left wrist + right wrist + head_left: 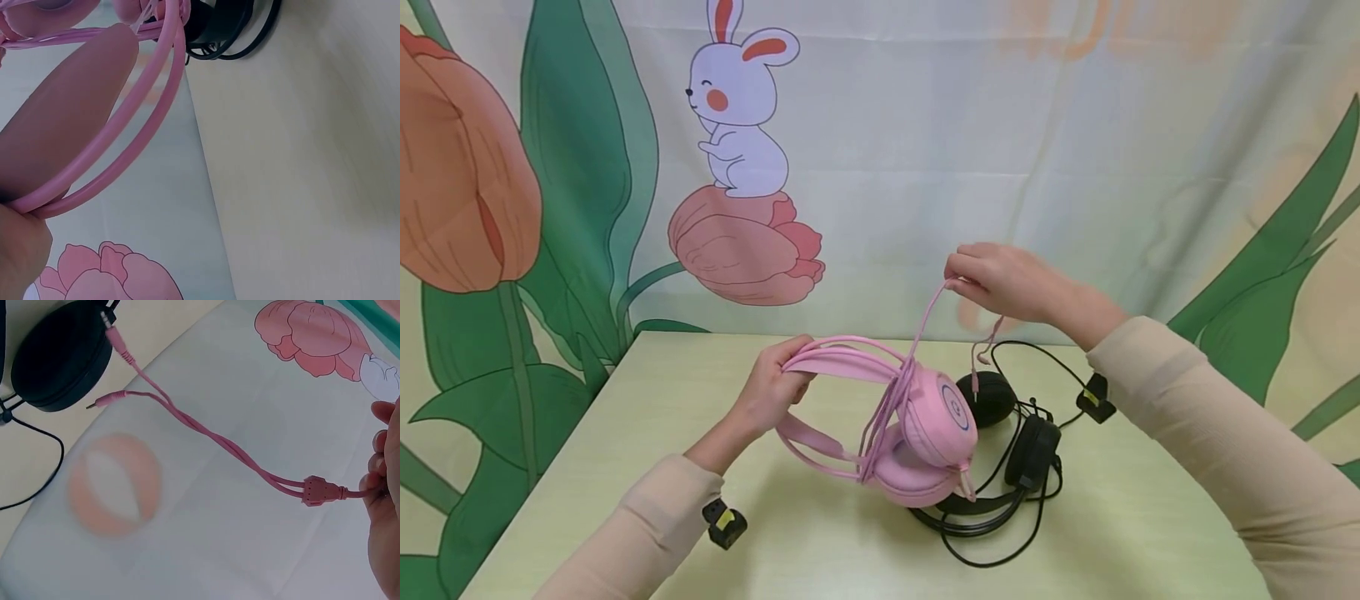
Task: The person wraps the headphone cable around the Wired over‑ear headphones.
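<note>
From here I'm watching the left hand point(769, 387) gripping the pink headphones point(931, 423) at lower centre and the right hand point(1003, 282), right of centre, pinching their cable point(320, 491), its plugs point(117, 342) already hanging free, several turns seemingly remaining wound.

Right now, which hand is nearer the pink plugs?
Right. The right hand holds the pink cable above the plugs; the left hand grips the pink headband, farther left.
</note>
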`<state>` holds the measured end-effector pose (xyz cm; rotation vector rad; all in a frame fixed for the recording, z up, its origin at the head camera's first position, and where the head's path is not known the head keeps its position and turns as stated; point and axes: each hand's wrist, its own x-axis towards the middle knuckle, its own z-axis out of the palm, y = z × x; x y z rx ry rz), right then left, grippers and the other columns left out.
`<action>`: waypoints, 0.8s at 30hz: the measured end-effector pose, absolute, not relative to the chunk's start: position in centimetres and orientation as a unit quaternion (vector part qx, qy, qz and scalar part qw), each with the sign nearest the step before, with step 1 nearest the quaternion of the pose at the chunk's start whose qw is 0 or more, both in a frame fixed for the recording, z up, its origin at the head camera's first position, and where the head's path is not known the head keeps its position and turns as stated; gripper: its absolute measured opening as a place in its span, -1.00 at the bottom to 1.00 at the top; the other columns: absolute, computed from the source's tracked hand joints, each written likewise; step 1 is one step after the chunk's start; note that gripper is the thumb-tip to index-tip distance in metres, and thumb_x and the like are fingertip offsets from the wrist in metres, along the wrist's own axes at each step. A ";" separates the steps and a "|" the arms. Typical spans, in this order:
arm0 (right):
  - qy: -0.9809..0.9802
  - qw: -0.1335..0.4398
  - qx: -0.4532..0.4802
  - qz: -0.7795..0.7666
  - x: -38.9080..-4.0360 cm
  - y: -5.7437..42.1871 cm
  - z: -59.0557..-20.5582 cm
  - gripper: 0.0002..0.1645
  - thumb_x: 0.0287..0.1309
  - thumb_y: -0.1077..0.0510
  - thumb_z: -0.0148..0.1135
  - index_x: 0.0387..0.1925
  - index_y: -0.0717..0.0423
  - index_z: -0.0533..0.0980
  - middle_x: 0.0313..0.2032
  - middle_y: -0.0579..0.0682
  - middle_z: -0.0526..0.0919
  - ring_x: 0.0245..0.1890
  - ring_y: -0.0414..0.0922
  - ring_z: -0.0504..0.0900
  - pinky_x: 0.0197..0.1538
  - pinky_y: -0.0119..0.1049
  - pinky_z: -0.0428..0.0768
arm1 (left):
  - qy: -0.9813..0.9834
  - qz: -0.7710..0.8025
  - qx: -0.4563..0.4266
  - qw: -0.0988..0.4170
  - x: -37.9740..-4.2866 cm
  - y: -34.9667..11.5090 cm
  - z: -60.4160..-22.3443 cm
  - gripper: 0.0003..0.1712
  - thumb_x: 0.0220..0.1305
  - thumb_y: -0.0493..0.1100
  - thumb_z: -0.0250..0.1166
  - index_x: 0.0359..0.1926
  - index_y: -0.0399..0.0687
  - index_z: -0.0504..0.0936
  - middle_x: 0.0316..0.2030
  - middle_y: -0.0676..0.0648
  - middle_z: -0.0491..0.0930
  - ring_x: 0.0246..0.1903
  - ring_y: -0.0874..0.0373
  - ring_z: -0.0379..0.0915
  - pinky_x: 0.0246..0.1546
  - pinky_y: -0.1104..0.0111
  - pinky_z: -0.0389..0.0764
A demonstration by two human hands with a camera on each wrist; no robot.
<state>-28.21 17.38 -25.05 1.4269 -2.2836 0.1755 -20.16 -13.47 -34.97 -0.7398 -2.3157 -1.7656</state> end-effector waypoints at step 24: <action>-0.900 0.097 0.381 0.188 -29.6 16.9 -29.2 -0.80 0.32 0.04 -0.05 -0.27 -0.01 0.48 -0.52 -0.13 0.48 -0.63 -0.23 0.30 -0.50 -0.35 0.34 | -0.595 -0.753 -0.281 -0.010 -21.2 -12.9 -34.7 -0.76 0.11 -0.41 -0.15 -0.52 -0.14 0.41 -0.78 0.01 0.06 -0.77 0.19 -0.15 -0.77 0.40 -0.12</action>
